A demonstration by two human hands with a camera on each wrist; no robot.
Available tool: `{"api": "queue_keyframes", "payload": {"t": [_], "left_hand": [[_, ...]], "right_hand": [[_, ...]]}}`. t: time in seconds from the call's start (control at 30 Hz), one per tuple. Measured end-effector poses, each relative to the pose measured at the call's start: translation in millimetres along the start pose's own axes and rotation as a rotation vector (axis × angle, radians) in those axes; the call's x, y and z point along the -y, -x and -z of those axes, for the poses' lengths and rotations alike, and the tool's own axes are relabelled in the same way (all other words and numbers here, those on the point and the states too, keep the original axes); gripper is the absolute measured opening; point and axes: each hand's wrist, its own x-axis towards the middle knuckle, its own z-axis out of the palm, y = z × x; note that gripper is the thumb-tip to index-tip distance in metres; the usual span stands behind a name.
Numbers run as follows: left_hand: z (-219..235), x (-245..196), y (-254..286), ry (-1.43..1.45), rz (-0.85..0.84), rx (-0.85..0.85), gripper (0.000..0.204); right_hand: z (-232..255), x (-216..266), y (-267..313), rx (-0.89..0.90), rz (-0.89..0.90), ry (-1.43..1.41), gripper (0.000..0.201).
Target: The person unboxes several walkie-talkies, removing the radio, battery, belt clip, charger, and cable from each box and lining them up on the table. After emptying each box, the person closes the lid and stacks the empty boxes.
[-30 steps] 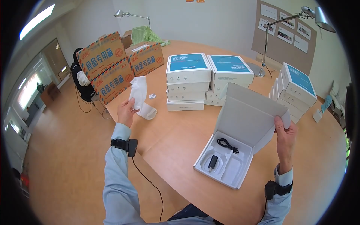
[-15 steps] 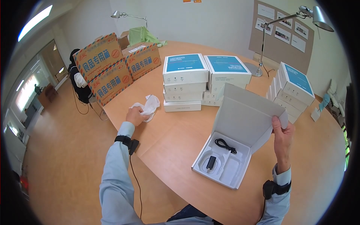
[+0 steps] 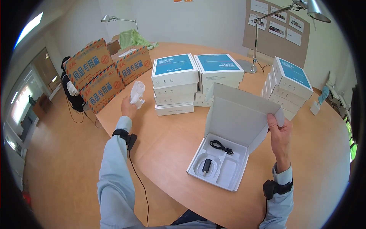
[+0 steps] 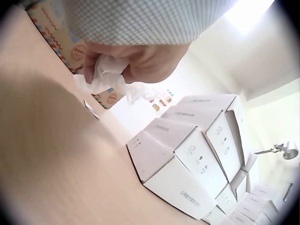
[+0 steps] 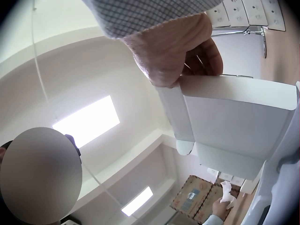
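Observation:
My left hand grips a crumpled, thin white wrapper over the table's left side. In the left wrist view this wrapper bunches between the thumb and fingers. My right hand pinches the upper right corner of the raised lid of a white box. Its shallow white tray rests on the table, with a coiled black cable at the back and a black plug adapter in a round recess. The right wrist view shows the right hand at the lid's edge.
White boxes with blue tops stand stacked behind the opened box, and another stack is at the right. Brown cartons are piled at the left edge. A desk lamp stands at the back of the table.
The wrapper hung loose from my left hand, then was lowered to the table; now it is bunched up and raised off it. The right hand still holds the lid. The head view has turned slightly right.

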Motion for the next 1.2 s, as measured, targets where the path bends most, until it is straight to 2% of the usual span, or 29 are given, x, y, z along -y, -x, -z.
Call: {"api": "queue_keyframes", "payload": {"t": [0.03,0.17,0.23,0.27,0.33,0.4,0.5,0.67,0.77,0.83,0.87,0.93,0.97,1.03,1.2], "left_hand": [[-3,-10,-7,-0.127,0.013,-0.003,0.043],[-16,-27,-21,-0.136,0.040,0.112,0.047],[-22,-22,-29,-0.159,0.169,0.330,0.050],[-25,-20,-30,-0.155,0.168,0.335,0.050],[-28,-16,-31,-0.344,0.205,0.371,0.052],[-38,8,-41,-0.323,0.205,0.379,0.053],[-40,15,-43,-0.321,0.222,0.386,0.053],[-29,-4,-34,-0.283,0.263,0.358,0.057],[-21,-9,-22,-0.217,0.268,0.419,0.049],[-12,-17,-6,-0.175,0.221,0.569,0.036],[-8,-24,7,-0.170,0.213,0.592,0.036],[6,-37,39,-0.324,-0.018,0.532,0.027],[14,-43,56,-0.316,-0.025,0.546,0.027],[35,-52,93,-0.249,-0.285,0.510,0.024],[99,-125,188,-0.253,-0.444,0.561,0.030]], "right_hand": [[-1,2,0,0.007,-0.011,0.009,0.031],[-2,3,0,0.016,-0.042,0.016,0.033],[0,2,-1,0.023,-0.036,0.030,0.033],[0,1,-1,0.033,-0.032,0.037,0.033],[1,1,-1,0.029,-0.036,0.047,0.034],[0,2,-1,0.031,-0.042,0.053,0.034],[-4,3,-1,0.008,-0.026,0.053,0.034],[-2,1,0,0.018,-0.014,0.064,0.034],[-1,3,1,0.040,-0.034,0.064,0.034],[0,8,2,0.046,-0.043,0.068,0.033],[0,11,3,0.056,-0.038,0.063,0.033],[2,12,5,0.064,-0.039,0.078,0.033],[2,12,4,0.086,-0.023,0.075,0.032],[2,14,5,0.091,-0.023,0.086,0.033],[1,11,6,0.104,-0.017,0.059,0.034]]}}
